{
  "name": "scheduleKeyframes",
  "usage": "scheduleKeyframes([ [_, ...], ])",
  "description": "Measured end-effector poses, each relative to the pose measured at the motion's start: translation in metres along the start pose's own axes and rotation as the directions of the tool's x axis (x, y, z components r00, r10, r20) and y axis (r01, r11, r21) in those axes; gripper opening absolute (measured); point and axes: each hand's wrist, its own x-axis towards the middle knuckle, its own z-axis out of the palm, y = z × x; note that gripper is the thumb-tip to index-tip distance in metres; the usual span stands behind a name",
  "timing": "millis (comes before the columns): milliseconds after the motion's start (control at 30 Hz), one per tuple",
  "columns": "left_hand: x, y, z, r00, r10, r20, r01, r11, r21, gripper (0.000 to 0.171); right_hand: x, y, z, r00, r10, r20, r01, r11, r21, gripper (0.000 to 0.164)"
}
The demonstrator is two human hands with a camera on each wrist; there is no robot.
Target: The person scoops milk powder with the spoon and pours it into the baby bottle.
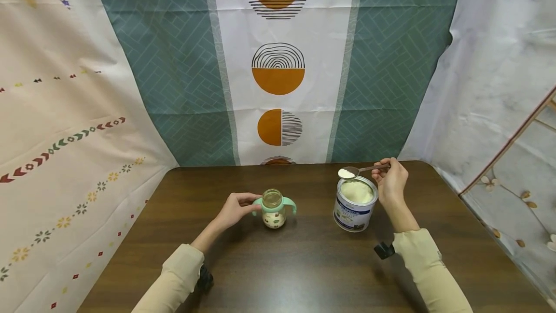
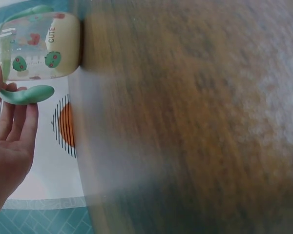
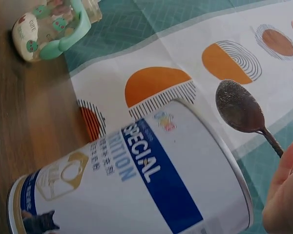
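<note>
the bottle [image 2: 39, 46] with green handles bears the word "cute" on its side. the white and blue tin [image 3: 136, 190] reads "special" in large letters, with "...trition" beside it.

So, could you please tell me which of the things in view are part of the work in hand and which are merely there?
In use:
- spoon heaped with white powder, pinched by the right hand
- open powder tin
- lidless baby bottle with green handles, held by the left hand

Just there:
- wooden table
- patterned backdrop cloths
</note>
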Motion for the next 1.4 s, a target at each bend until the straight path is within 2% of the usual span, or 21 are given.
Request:
scheduleKeyframes([
  [100, 0.001, -0.005, 0.001, 1.000, -0.012, 0.001, 0.012, 1.000, -0.002, 0.031, -0.001, 0.000, 0.002, 1.000, -0.002, 0.017, 0.002, 1.000, 0.018, 0.036],
  [267, 0.005, -0.026, 0.004, 1.000, -0.027, -0.017, 0.026, 1.000, -0.014, 0.033, -0.003, 0.001, 0.005, 1.000, 0.009, 0.020, -0.010, 0.998, 0.060, 0.036],
  [367, 0.007, -0.031, 0.003, 1.000, -0.021, -0.022, 0.021, 1.000, -0.019, 0.033, -0.004, 0.001, 0.007, 1.000, -0.002, 0.026, 0.001, 0.998, 0.058, 0.036],
  [567, 0.008, -0.031, 0.002, 1.000, -0.007, -0.017, 0.006, 1.000, -0.023, 0.034, -0.007, 0.001, 0.013, 0.998, -0.020, 0.055, 0.016, 0.998, 0.064, 0.036],
  [800, 0.007, -0.029, 0.002, 1.000, -0.023, -0.009, 0.023, 0.999, -0.024, 0.034, -0.012, 0.005, 0.020, 0.998, 0.012, 0.065, -0.015, 0.998, 0.059, 0.036],
  [967, 0.008, -0.028, 0.002, 1.000, -0.004, -0.011, 0.004, 1.000, -0.025, 0.033, -0.014, 0.008, 0.024, 0.997, 0.013, 0.080, -0.017, 0.998, 0.053, 0.034],
  [1133, 0.006, -0.015, 0.002, 1.000, -0.014, 0.002, 0.014, 1.000, -0.021, 0.031, -0.016, 0.011, 0.027, 0.995, 0.018, 0.094, -0.023, 0.998, 0.050, 0.033],
  [1233, 0.006, -0.017, 0.002, 1.000, -0.013, 0.004, 0.013, 1.000, -0.026, 0.031, -0.018, 0.013, 0.028, 0.994, 0.022, 0.103, -0.026, 0.999, 0.038, 0.033],
  [1333, 0.009, -0.030, 0.003, 1.000, -0.003, -0.002, 0.003, 0.999, -0.032, 0.032, -0.020, 0.015, 0.030, 0.993, 0.021, 0.115, -0.024, 0.999, 0.025, 0.034],
  [1400, 0.009, -0.031, 0.002, 1.000, 0.009, -0.002, -0.009, 0.999, -0.037, 0.033, -0.021, 0.017, 0.031, 0.992, 0.018, 0.126, -0.018, 1.000, 0.004, 0.034],
])
